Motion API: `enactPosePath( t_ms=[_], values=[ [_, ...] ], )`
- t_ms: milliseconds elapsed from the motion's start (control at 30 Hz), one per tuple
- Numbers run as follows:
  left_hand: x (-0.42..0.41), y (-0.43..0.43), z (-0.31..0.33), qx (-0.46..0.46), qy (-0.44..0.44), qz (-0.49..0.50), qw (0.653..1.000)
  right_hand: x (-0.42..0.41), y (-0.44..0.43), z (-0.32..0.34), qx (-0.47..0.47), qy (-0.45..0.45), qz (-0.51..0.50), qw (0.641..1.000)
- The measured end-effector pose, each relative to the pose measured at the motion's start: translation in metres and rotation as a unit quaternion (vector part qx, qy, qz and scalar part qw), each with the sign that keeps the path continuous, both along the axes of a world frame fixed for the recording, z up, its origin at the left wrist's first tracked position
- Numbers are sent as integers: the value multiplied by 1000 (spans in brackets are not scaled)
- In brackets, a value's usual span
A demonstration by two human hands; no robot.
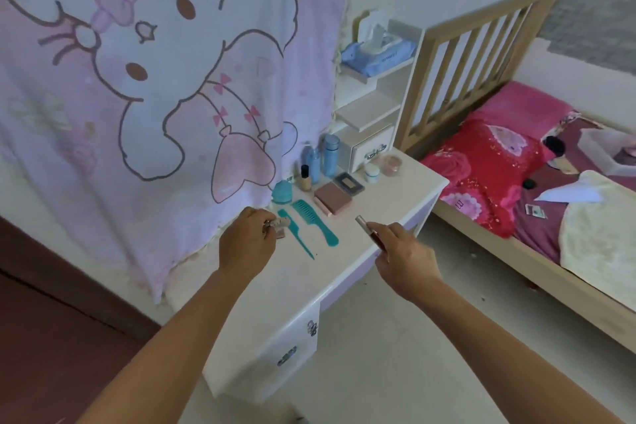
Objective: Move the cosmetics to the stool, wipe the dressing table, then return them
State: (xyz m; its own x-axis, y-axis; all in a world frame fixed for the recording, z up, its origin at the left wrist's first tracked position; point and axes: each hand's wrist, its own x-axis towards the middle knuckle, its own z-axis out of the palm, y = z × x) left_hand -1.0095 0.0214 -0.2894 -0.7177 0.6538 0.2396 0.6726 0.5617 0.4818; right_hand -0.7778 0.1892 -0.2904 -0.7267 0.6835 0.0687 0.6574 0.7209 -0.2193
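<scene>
Head view.
- White dressing worktop (309, 279), drawers below; a pink cartoon-print blanket (155, 62) hangs behind it.
- Left hand (247, 244): over the worktop's near left part, fingers curled round a small pale cylindrical cosmetic (279, 223); detail blurred.
- Right hand (402, 251): over the front edge, gripping a slim dark-red and silver tube (365, 228), tip pointing toward the back.
- Between the hands, flat on the worktop: teal plastic tail comb (295, 236) and teal wide-tooth comb (315, 222), side by side.
- Behind the combs: dusty-pink rectangular box (333, 198), dark square compact (349, 182), teal rounded container (282, 192), beige bottle with black cap (305, 179), two pale blue bottles (330, 155), white jar (371, 173), pink jar (392, 164).
- Right: wooden-framed bed (481, 45).
</scene>
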Motion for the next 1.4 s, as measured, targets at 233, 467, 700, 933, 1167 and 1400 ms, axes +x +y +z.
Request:
enactPosePath(
  t_ms=[233,467,700,933,1167,1400],
  values=[
    [-35,65,-59,-80,-50,35,995,-51,90,-48,-44,-59,36,997],
    [-29,109,-131,-154,-131,182,962,-111,182,-113,-118,-121,177,970],
    [20,128,-196,-206,-202,244,926,-147,220,-167,-146,-148,278,938],
    [34,119,-223,-344,-198,189,898,-157,226,-205,1,-98,365,926],
    [25,108,-226,-379,-187,149,894,-149,215,-226,-13,-260,385,886],
    [16,104,-214,-410,-225,98,878,-158,215,-201,-74,-254,351,898]
  ],
)
